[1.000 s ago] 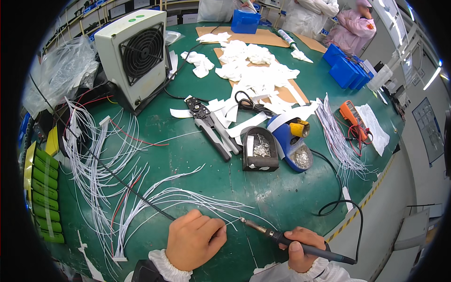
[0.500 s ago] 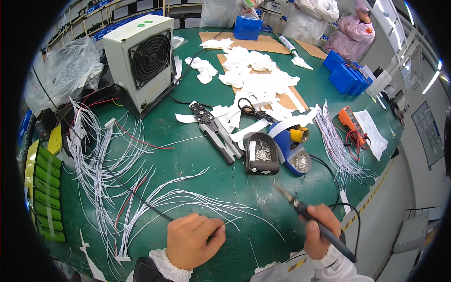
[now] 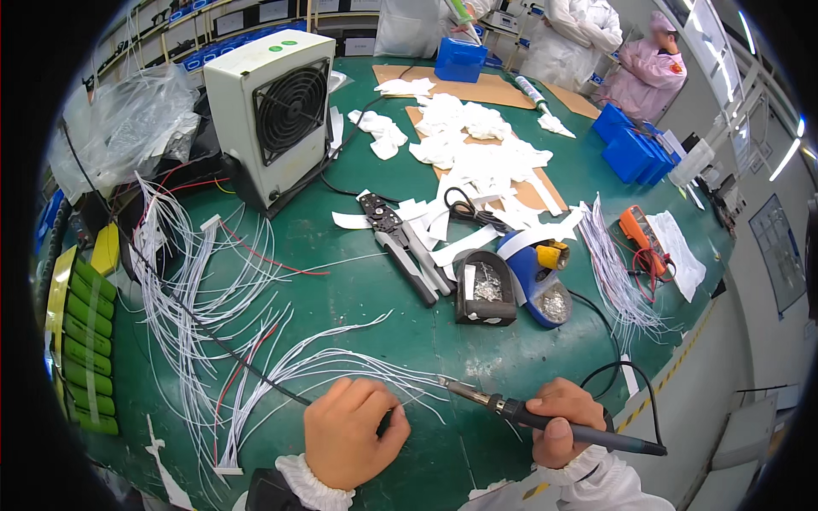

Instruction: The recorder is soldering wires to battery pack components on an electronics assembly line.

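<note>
My right hand (image 3: 564, 419) grips a soldering iron (image 3: 532, 417) with a dark handle. The iron points left, and its tip is at the loose ends of a bundle of white wires (image 3: 319, 362); whether it touches them I cannot tell. My left hand (image 3: 351, 433) is closed beside these wires, its thumb curled against the fingers. What it may hold is hidden. A thin black cord (image 3: 217, 335) runs from the upper left to this hand. The bundle, with one red wire (image 3: 243, 372), ends in a white connector (image 3: 226, 470) near the left front.
Wire strippers (image 3: 407, 247), a black tray of small metal pieces (image 3: 486, 294) and a blue iron stand (image 3: 545, 294) are mid-table. A fan unit (image 3: 271, 111) and more wires (image 3: 175, 289) are left; green cells (image 3: 89, 349) line the edge. An orange meter (image 3: 643, 234) lies right. People stand behind.
The soldering iron has swung left and levelled out, its tip moving to the wire ends. My left hand has stayed closed in nearly the same place. The whole view has shifted slightly.
</note>
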Action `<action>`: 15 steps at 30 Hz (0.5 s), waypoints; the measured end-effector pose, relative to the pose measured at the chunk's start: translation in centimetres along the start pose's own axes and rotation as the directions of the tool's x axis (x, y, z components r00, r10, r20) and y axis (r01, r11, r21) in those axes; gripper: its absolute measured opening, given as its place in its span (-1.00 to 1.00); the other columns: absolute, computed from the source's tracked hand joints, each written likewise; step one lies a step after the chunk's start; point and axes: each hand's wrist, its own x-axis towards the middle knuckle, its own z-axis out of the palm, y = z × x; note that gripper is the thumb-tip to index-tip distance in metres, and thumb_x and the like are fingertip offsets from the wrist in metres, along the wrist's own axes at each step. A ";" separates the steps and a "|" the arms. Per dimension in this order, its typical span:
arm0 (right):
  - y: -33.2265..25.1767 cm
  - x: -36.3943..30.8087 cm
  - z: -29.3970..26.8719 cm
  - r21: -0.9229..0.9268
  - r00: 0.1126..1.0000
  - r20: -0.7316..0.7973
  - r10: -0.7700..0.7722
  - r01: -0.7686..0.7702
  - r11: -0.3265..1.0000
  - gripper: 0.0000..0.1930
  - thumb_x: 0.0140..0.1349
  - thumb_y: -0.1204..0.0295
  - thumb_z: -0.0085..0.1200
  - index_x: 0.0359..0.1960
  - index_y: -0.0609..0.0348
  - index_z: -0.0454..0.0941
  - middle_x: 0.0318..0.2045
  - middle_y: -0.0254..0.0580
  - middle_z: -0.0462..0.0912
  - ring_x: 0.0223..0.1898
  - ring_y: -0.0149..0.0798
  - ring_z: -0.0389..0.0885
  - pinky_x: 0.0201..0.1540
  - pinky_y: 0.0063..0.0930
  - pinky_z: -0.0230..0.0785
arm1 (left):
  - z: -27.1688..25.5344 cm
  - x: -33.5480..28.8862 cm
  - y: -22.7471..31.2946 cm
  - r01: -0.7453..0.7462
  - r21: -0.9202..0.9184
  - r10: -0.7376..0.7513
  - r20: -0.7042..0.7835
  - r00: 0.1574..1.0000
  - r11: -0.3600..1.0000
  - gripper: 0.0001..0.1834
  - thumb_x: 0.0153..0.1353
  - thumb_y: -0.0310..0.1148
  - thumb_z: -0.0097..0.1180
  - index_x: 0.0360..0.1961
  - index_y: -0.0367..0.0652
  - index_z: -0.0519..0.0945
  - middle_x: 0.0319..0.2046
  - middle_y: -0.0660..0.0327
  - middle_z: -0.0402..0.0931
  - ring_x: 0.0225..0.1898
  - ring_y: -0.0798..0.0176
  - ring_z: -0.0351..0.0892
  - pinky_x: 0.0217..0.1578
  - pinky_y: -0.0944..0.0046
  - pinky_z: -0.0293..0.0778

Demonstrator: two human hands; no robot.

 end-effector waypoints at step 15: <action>0.3 2.2 1.4 -0.157 0.993 0.047 -0.106 0.113 0.981 -0.74 0.26 0.43 0.27 -0.03 0.24 0.69 -0.52 -0.16 0.59 -0.56 -0.19 0.50 -0.48 -0.37 0.32 | 0.0 0.1 -0.1 -0.021 -0.010 0.021 -0.041 0.999 1.000 -0.85 0.00 -0.52 0.34 -0.37 -0.12 0.65 -0.32 0.24 0.73 -0.46 0.15 0.51 -0.45 0.21 0.45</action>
